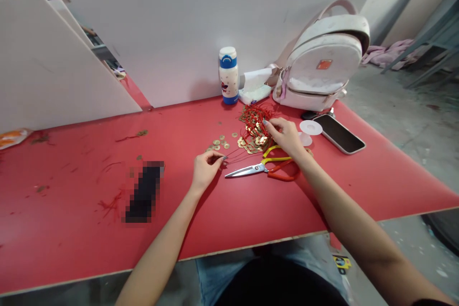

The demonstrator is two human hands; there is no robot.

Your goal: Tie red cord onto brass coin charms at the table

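My left hand (207, 170) is closed in a pinch on a thin red cord (234, 152), which runs right toward a pile of brass-coloured coins (255, 143). Over that pile lies a tangle of red cords (256, 117). My right hand (287, 137) reaches into the right side of the tangle, its thumb and finger pinched on red cords; the exact strand is hard to make out. Several loose coins (217, 143) lie left of the pile. Scissors (251, 170) with yellow and red handles rest below the hands, blades pointing left, partly under my right wrist.
A bottle (228, 76), a tissue pack (255, 92) and a white backpack (319, 67) stand along the white partition (186, 33). Right of my hand lie a phone (340, 134) and white discs (311, 127). A pixelated dark object (145, 193) and cord scraps (112, 204) lie left.
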